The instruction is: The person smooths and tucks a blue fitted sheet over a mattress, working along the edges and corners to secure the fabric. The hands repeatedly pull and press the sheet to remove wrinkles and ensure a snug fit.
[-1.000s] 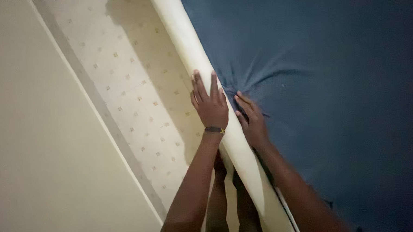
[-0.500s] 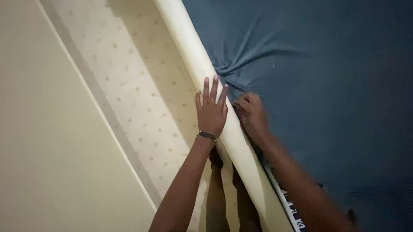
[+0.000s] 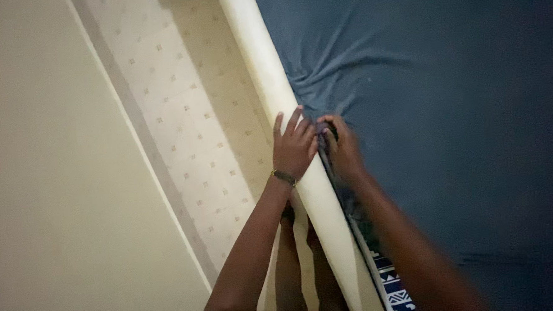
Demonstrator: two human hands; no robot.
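The left hand (image 3: 293, 147), a thin bracelet (image 3: 283, 177) at its wrist, lies flat with fingers stretched out on the cream bed rail (image 3: 267, 75), while just beside it the right hand (image 3: 341, 147) curls its fingers closed on the edge of the dark blue sheet (image 3: 448, 104), where the cloth bunches into creases. The sheet covers the bed to the right of the rail; a patterned blue and white fabric (image 3: 394, 290) shows below its edge, and a pale patterned floor (image 3: 187, 109) and cream wall (image 3: 48, 184) lie to the left.
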